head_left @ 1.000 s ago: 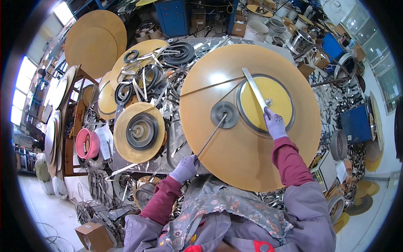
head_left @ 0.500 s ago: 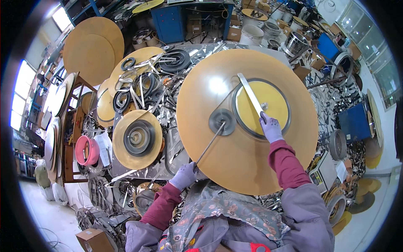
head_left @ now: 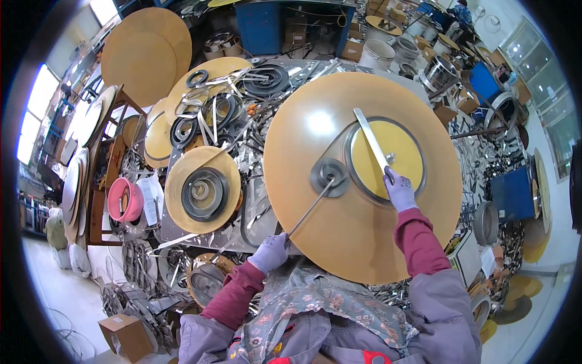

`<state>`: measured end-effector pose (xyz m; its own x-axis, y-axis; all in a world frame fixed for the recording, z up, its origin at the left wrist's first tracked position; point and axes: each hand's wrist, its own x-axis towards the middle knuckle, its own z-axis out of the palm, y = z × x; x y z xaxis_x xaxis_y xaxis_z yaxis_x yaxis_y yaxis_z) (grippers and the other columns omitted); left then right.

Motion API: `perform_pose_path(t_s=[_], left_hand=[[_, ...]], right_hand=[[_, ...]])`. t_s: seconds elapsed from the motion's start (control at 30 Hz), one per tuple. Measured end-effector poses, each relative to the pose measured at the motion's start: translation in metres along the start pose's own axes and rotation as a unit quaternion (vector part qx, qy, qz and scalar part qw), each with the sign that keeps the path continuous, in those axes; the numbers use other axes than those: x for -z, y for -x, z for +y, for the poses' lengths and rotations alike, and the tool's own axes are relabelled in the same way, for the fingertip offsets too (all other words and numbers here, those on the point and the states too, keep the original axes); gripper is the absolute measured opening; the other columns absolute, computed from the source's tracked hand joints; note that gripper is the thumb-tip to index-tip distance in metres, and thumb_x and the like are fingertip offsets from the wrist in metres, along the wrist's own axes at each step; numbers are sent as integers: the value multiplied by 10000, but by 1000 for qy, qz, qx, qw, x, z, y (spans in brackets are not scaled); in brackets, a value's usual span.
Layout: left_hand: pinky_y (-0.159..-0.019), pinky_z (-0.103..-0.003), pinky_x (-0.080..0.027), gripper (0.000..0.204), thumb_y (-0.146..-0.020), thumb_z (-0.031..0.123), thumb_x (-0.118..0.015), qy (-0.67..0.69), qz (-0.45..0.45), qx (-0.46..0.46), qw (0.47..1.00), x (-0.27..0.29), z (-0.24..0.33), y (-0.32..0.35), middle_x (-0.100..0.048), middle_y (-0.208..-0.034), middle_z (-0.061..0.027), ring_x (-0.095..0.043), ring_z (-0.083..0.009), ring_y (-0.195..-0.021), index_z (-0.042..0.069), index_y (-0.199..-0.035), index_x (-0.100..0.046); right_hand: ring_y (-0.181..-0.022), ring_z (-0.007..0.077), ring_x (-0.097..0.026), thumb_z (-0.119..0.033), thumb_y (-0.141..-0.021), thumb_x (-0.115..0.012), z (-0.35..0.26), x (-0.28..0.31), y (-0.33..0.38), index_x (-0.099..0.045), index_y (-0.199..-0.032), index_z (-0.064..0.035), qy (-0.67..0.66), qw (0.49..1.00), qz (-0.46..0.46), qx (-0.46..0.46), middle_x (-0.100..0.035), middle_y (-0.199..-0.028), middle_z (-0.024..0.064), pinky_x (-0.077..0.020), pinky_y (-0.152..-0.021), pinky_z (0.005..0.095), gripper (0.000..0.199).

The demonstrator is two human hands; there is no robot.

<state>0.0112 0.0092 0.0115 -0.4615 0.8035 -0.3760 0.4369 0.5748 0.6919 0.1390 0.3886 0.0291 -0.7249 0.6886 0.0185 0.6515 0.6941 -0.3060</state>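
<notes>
A large tan disc lies before me on the worktable. On it, right of centre, sits a yellow round plate with a dark ring around its edge. My right hand is closed on the near end of a flat metal bar, which lies slantwise across the yellow plate beside a small metal knob. My left hand grips a thin metal rod. The rod's far tip meets the middle of a small grey reel. A thin band runs between reel and ring.
To the left, a smaller tan disc carries a dark metal coil. Behind it lie more coils and loose metal strips. A pink bowl stands at the left, a cardboard box lower left. A person is far back right.
My view has shifted slightly, so most things appear a little further right. Both hands keep their holds on the rod and the bar. The small reel looks slightly more tilted.
</notes>
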Motion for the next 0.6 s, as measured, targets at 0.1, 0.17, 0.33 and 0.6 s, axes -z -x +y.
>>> perform_pose_path(t_s=[0.1,0.17,0.33,0.6], left_hand=[[-704,-494,-468,178,-852,115,-496,-26,-13,-7,1000,-7,1,2,-615,-811,-263,-601,-431,-795,-23,-960,-531],[-701,-494,-465,168,-853,120,-491,-16,9,-1,1000,-10,3,3,-615,-796,-253,-601,-429,-785,-21,-938,-522],[-696,-488,-469,171,-858,137,-485,22,43,-13,999,-28,-5,4,-618,-790,-242,-610,-411,-786,-18,-922,-518],[-684,-481,-481,167,-854,126,-482,6,29,23,999,-24,5,14,-627,-782,-227,-628,-385,-773,-9,-950,-506]], right_hand=[[-931,329,-621,-306,-892,-547,2,1,-4,-587,-1183,-86,-34,999,-7,-17,-659,-1004,153,-464,-848,425,367],[-844,281,-642,-283,-878,-574,7,4,-9,-595,-1163,-55,-93,995,22,-26,-672,-949,139,-487,-777,385,365],[-604,77,-522,-165,-836,-638,-66,3,-36,-630,-1083,14,-309,951,21,-4,-619,-726,48,-448,-556,224,304],[-898,272,-645,-175,-800,-618,-298,-107,-90,-643,-1060,-38,-249,914,-120,298,-671,-954,149,-494,-829,363,295]])
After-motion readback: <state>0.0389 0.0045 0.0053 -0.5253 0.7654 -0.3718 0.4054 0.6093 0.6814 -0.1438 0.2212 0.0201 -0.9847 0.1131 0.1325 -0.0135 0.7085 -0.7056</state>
